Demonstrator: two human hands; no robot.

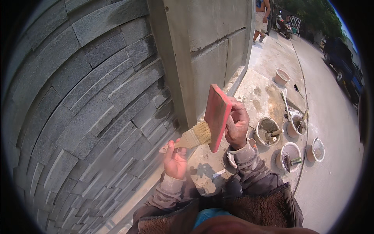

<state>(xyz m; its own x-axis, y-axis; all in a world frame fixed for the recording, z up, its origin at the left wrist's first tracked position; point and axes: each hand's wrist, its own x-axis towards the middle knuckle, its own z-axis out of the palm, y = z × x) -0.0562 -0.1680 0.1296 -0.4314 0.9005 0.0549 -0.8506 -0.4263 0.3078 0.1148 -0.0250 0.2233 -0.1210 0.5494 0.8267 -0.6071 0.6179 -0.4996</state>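
Observation:
My left hand (175, 160) is closed on the handle of a wide paintbrush (191, 139) with pale, dusty bristles. The bristle tips touch the near face of a red rectangular float (217, 113), a flat block with a greyish rim. Gripping the float from its right side is my right hand (237, 124), fingers wrapped round its back, where any handle is hidden. Both hands are held up in front of me, just right of a grey concrete post (175, 66).
Stacked grey stone cladding (85, 78) fills the left. Right of my hands stand several buckets, one holding grey mortar (267, 126), another with a trowel (289, 160). A person (261, 21) stands far off near a motorbike (283, 26); a dark vehicle (343, 62) is at right.

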